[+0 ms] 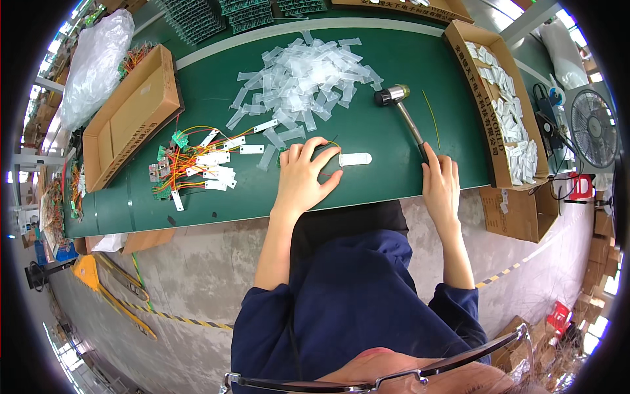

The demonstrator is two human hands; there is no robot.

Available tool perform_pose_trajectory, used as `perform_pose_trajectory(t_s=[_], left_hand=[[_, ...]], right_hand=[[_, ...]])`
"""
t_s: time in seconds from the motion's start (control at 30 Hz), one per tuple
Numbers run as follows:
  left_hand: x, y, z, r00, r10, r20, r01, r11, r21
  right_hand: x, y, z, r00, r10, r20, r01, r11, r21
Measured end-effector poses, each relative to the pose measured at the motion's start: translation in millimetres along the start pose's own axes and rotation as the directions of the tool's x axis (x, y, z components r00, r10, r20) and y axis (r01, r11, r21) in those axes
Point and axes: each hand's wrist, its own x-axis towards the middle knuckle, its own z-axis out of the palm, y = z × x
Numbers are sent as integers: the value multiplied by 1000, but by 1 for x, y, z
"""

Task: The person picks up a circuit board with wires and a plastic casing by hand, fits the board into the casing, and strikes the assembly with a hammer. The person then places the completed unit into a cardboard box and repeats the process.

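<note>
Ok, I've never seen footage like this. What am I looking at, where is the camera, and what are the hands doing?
There is one picture, taken by a wide fisheye camera worn on a person's head and looking down, so straight edges bend near the rim. No machine is involved: a person works bare-handed at a green table. The left hand presses flat on a small part with thin wires, next to a white strip. The right hand grips the handle of a mallet, whose head rests on the table. Behind lies a heap of clear plastic pieces. To the left are wired green boards with white strips, and an empty cardboard tray. On the right, a box holds white pieces.
</note>
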Motion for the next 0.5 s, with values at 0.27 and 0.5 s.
perform_pose_trajectory(t_s=[0.27,0.5], left_hand=[[1,1,-4,1000,2,1,-2,1000,31],[-1,0,3,983,118,-140,-105,990,99]], right_hand=[[29,-52,1,958,-286,-23,281,923,264],[47,-66,29,895,-446,-7,417,831,368]])
